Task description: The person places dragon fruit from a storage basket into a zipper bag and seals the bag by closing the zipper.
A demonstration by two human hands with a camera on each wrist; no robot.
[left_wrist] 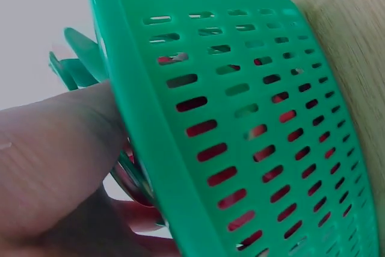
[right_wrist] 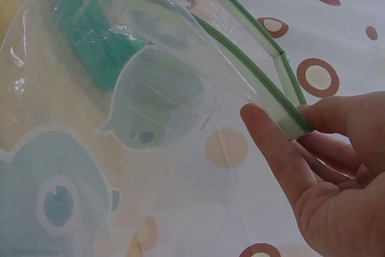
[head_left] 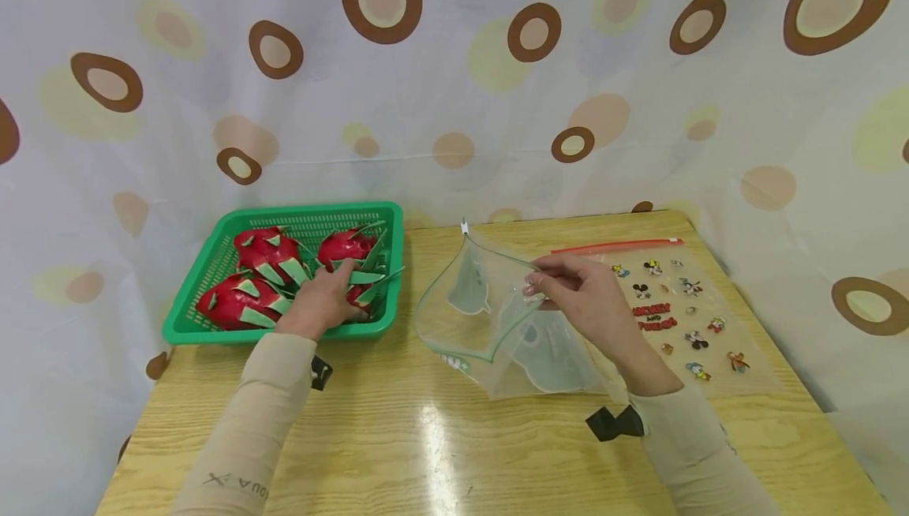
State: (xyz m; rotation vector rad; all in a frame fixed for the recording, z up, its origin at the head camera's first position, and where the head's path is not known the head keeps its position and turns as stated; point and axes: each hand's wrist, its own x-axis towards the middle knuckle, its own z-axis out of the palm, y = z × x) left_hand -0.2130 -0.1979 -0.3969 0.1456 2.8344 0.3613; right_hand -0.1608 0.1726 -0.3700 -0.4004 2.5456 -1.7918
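Note:
In the head view, my left hand (head_left: 325,301) reaches over the front rim of the green basket (head_left: 284,336). Its fingers and thumb grip a dragon fruit (head_left: 364,295) at the basket's front right; the fingertips are partly hidden. More red dragon fruits (head_left: 240,303) with green scales lie beside it. On the right, my right hand (head_left: 578,291) pinches the edge of a clear zip bag (head_left: 511,327) with a green seal. The bag's mouth gapes toward the basket. In the right wrist view, thumb and fingers hold the corner of the green zip strip (right_wrist: 264,85).
A second zip bag (head_left: 660,319) with a red slider strip and cartoon prints lies flat at the right of the wooden table (head_left: 383,437). Behind the table hangs a white curtain (head_left: 454,90) with brown and yellow spots.

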